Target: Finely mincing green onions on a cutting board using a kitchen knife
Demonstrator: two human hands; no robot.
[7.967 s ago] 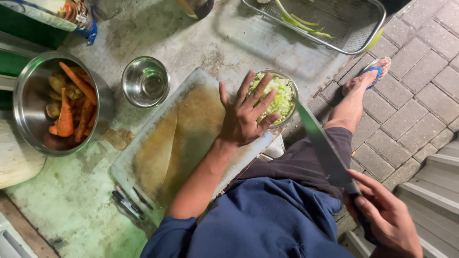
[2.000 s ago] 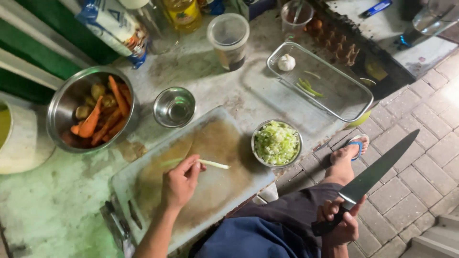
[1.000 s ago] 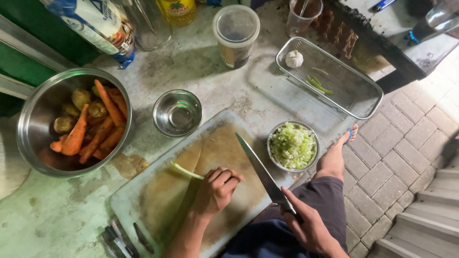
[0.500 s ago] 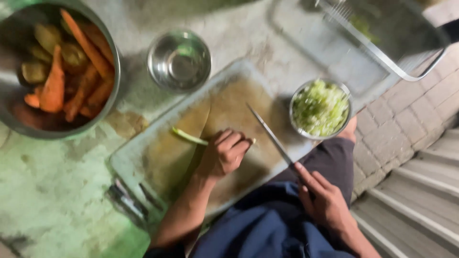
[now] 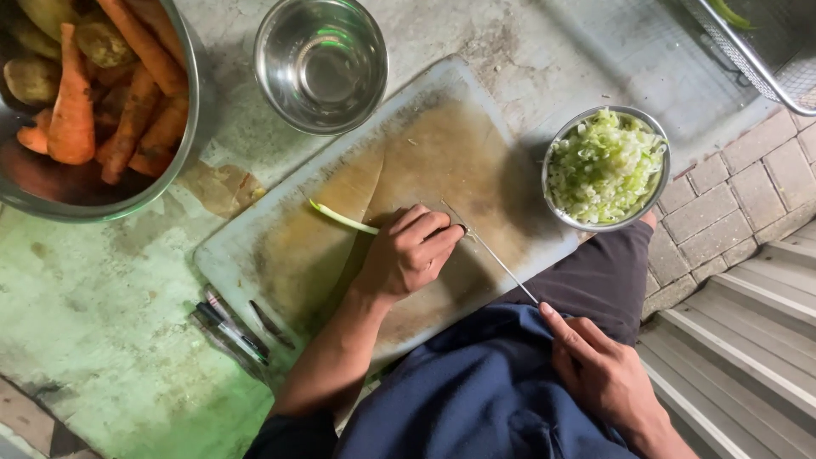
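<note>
The left hand (image 5: 412, 255) is curled closed, pinning a thin pale-green scallion stalk (image 5: 342, 218) at the middle of the worn white plastic cutting board (image 5: 255, 255). The right hand (image 5: 599, 365) grips a long steel knife (image 5: 493, 255), blade touching the knuckles: a slip could nick the fingers (image 5: 438, 234). Half a second ago the knife sat at the same spot; the small steel bowl of chopped greens (image 5: 605, 166) stays at three o'clock.

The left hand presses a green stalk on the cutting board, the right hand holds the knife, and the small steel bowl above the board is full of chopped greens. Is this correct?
Not quite. In the head view the small steel bowl above the cutting board is empty; the chopped greens fill the bowl right of it. The rest is right.
</note>
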